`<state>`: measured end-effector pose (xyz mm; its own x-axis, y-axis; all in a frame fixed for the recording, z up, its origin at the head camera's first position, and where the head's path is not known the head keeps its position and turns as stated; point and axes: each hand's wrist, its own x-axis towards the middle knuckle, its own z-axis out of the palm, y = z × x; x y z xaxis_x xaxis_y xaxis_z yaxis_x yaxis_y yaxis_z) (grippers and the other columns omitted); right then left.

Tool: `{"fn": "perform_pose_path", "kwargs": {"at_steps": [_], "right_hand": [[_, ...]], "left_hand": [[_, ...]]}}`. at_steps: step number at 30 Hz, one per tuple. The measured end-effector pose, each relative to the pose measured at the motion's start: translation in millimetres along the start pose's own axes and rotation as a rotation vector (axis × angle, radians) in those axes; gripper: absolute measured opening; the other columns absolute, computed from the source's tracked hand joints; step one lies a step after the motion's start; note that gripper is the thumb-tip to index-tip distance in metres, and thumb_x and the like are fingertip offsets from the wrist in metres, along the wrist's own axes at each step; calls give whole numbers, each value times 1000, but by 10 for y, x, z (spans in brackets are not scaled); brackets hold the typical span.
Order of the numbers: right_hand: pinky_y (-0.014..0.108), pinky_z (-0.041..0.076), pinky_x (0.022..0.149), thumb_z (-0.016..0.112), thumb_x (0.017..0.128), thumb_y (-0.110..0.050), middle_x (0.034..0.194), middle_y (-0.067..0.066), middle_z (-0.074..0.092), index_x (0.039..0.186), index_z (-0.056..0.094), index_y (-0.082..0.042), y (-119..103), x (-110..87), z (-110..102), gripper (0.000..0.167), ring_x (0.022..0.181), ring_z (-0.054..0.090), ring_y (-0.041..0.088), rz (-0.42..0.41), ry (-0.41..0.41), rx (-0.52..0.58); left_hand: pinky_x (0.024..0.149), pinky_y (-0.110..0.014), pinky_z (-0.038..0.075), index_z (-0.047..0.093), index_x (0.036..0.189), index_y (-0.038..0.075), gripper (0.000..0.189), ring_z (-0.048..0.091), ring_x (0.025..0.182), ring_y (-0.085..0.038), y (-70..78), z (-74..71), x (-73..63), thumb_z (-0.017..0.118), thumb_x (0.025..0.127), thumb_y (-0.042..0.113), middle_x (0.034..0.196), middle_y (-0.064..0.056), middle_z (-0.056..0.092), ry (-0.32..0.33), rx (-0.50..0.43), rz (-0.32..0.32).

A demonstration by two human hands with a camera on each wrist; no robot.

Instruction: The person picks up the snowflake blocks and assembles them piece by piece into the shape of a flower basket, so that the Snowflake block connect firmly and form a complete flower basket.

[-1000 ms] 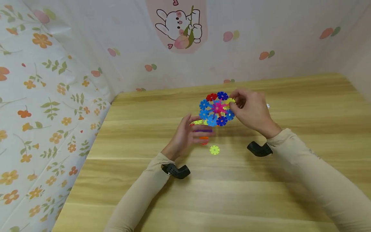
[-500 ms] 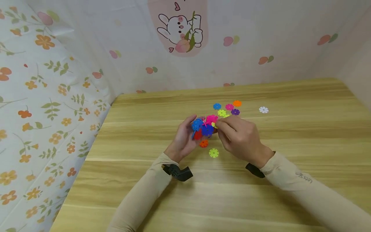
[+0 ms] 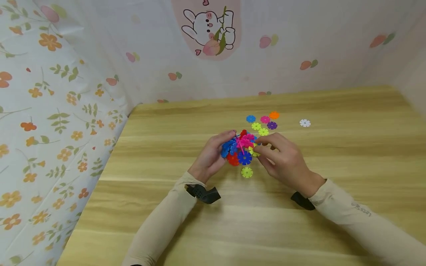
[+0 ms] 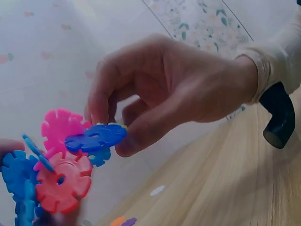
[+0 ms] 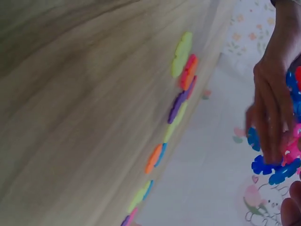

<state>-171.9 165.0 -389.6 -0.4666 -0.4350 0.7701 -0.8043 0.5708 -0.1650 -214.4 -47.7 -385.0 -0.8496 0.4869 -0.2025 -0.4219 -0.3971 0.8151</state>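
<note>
A cluster of interlocked snowflake discs point(image 3: 244, 158) in blue, red and pink is held up over the table. My left hand point(image 3: 213, 153) grips its left side, thumb along the top and the other fingers mostly hidden behind. On the right side, my right hand point(image 3: 287, 159) pinches a yellow snowflake disc point(image 3: 253, 150) at the cluster's edge. In the left wrist view, the right thumb and fingers meet beside a dark blue disc point(image 4: 96, 137), next to a red disc point(image 4: 63, 183). The right wrist view has the left hand point(image 5: 273, 99) over the cluster's blue discs.
Loose snowflake discs lie behind the hands, among them an orange disc point(image 3: 274, 115), a purple disc point(image 3: 272, 125) and a blue disc point(image 3: 251, 118). A white disc point(image 3: 304, 123) lies farther right. One yellow-green disc point(image 3: 247, 172) lies in front of the cluster on the wooden table point(image 3: 253, 229).
The right hand held the cluster up alone, then lowered it toward the left hand, which closed on it from an open pose. Since then the cluster has turned, showing the yellow disc more.
</note>
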Motion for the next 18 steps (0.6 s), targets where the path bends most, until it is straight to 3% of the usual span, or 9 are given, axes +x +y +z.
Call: {"fn": "perform_pose_path", "kwargs": {"at_steps": [5, 11, 14, 18], "right_hand": [[35, 56, 62, 85, 68, 7, 97, 15, 68, 94, 72, -4, 40, -58, -7, 31, 80, 62, 24, 23, -20, 3], [30, 56, 59, 88, 67, 5, 98, 12, 66, 95, 73, -4, 71, -121, 7, 34, 74, 62, 18, 74, -75, -6], [26, 53, 58, 86, 74, -2, 94, 7, 68, 93, 72, -5, 62, -147, 22, 24, 69, 59, 12, 169, -219, 23], [25, 53, 61, 83, 82, -16, 90, 3, 68, 95, 73, -7, 17, -111, 89, 19, 68, 58, 9, 266, -530, 4]], "left_hand": [[84, -20, 57, 47, 138, 11, 33, 65, 101, -8, -18, 8, -6, 47, 105, 16, 118, 1, 57, 49, 22, -7], [81, -22, 57, 47, 139, 22, 44, 63, 90, -11, -21, -42, -9, 55, 100, 4, 117, -4, 53, 36, 127, 54], [77, -21, 56, 52, 134, 23, 39, 60, 85, -12, -6, -91, 9, 56, 100, 5, 112, -2, 53, 61, 156, 106], [75, -22, 56, 56, 129, 24, 35, 59, 83, -13, 30, -158, 30, 56, 100, 4, 106, -1, 55, 69, 159, 137]]}}
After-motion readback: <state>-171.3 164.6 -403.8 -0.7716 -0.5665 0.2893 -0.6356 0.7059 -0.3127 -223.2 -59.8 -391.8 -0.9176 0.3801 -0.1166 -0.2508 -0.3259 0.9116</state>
